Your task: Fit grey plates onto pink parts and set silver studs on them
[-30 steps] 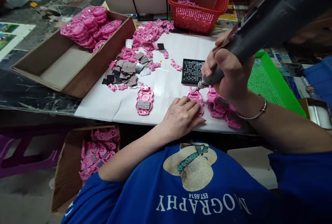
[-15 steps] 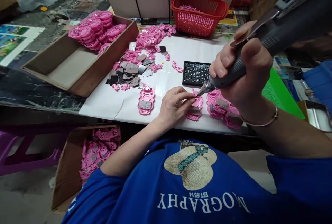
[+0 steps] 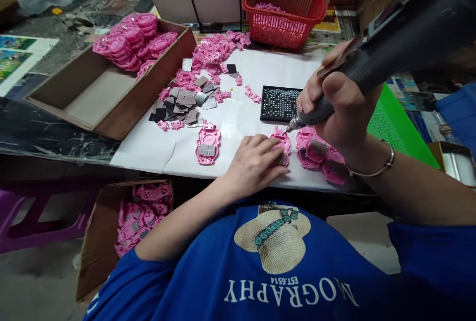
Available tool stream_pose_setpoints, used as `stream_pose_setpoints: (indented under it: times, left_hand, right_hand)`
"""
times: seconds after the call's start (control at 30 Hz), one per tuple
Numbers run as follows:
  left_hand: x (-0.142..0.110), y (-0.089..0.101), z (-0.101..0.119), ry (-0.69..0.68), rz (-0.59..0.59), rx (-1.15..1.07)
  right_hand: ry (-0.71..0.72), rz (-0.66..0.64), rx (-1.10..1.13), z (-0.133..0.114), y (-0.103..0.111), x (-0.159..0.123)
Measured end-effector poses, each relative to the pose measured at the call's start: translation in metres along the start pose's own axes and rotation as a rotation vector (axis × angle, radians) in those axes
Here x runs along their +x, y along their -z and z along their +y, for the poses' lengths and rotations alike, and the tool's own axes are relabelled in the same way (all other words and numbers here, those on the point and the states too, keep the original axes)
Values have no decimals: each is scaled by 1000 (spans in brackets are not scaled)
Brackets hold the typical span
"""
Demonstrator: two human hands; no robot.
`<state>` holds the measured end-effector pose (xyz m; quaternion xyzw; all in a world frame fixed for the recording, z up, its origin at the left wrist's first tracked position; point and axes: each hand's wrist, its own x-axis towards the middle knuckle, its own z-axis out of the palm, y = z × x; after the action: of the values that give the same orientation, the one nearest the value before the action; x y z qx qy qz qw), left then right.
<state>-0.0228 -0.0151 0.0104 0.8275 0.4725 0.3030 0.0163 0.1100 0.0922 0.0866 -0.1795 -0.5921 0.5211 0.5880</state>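
Note:
My right hand is wrapped round a dark grey electric screwdriver, tilted so that its bit points down to the left. The bit's tip meets the upper part of a pink plastic casing on the white work surface. Across the lower part of that casing lies my left hand, fingers over it and thumb at its near edge, holding it against the surface. The hand hides much of the casing and its metal plate. A black screw tray with rows of screws sits just beyond.
Left of my hands lies another pink casing with a grey plate; more casings overlap at right. Metal plates and small pink parts are heaped behind. Around stand a cardboard tray, red basket and green perforated tray.
My left fingers have left the bit's tip and spread down over the casing. The screwdriver has shifted slightly, its tip now on the casing's upper part.

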Motion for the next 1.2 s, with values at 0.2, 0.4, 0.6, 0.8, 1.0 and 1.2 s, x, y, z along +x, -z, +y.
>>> stream_pose_setpoints:
  times: [0.2, 0.4, 0.6, 0.8, 1.0, 1.2]
  left_hand:
    - [0, -7, 12, -47, -197, 96]
    - [0, -11, 12, -52, -158, 91]
    - [0, -11, 12, -47, -152, 83]
    - [1, -13, 11, -72, -164, 60]
    - [4, -12, 11, -95, -165, 47]
    - [3, -10, 12, -79, -155, 10]
  right_hand:
    - [2, -7, -77, 12, 4, -1]
    - [17, -33, -2, 16, 3, -3]
    - [34, -67, -108, 21, 4, -4]
    - [32, -112, -86, 19, -1, -7]
    - [-16, -113, -89, 20, -3, -6]
    - [-80, -152, -3, 20, 13, 5]
